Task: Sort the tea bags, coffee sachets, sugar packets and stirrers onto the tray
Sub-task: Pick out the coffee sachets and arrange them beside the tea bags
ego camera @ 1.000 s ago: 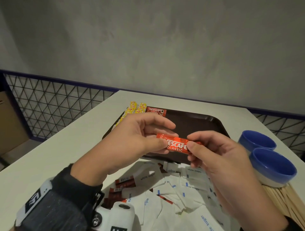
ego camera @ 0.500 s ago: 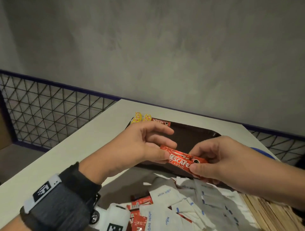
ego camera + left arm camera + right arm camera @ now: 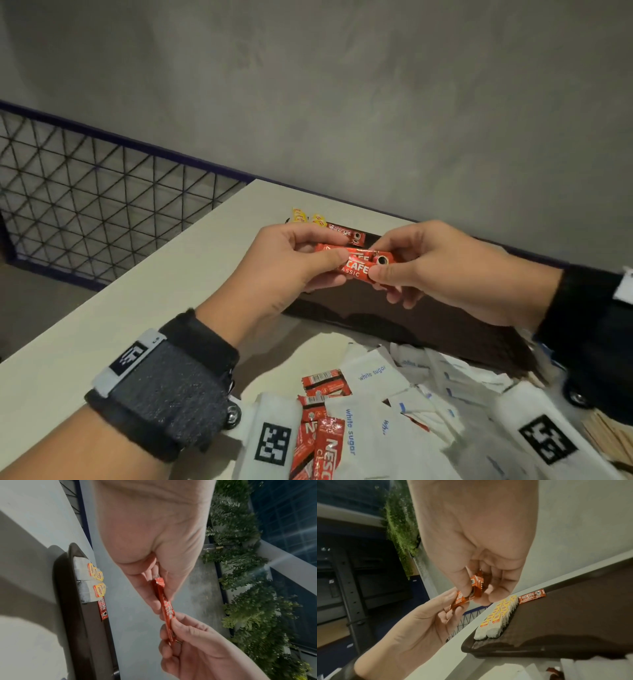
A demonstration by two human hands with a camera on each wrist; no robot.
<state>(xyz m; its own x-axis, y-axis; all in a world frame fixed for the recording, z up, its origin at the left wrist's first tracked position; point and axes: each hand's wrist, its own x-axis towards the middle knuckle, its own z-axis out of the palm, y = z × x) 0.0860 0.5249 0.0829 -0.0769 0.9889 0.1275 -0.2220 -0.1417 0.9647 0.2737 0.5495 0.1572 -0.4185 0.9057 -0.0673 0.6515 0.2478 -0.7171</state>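
Both hands hold one red coffee sachet (image 3: pixel 356 262) in the air above the near edge of the brown tray (image 3: pixel 394 318). The left hand (image 3: pixel 291 263) pinches its left end between thumb and curled fingers, and the right hand (image 3: pixel 435 270) pinches its right end the same way.

The head view shows only the yellow tags of the tea bags (image 3: pixel 308 217) past the left hand. The right wrist view shows two full rows of them (image 3: pixel 498 616) standing along the tray's left side, with a second coffee sachet (image 3: pixel 531 596) lying flat at the tray's far edge, just beside the rows. The left wrist view shows the held sachet edge-on (image 3: pixel 165 609).

Only the head view shows what lies on the table (image 3: pixel 102 329) nearer than the tray: a loose heap of white sugar packets (image 3: pixel 373 377) with more red sachets (image 3: pixel 322 442) among them, and wooden stirrers (image 3: pixel 606 435) to the heap's right. The hands hide the tray's middle from the head camera.
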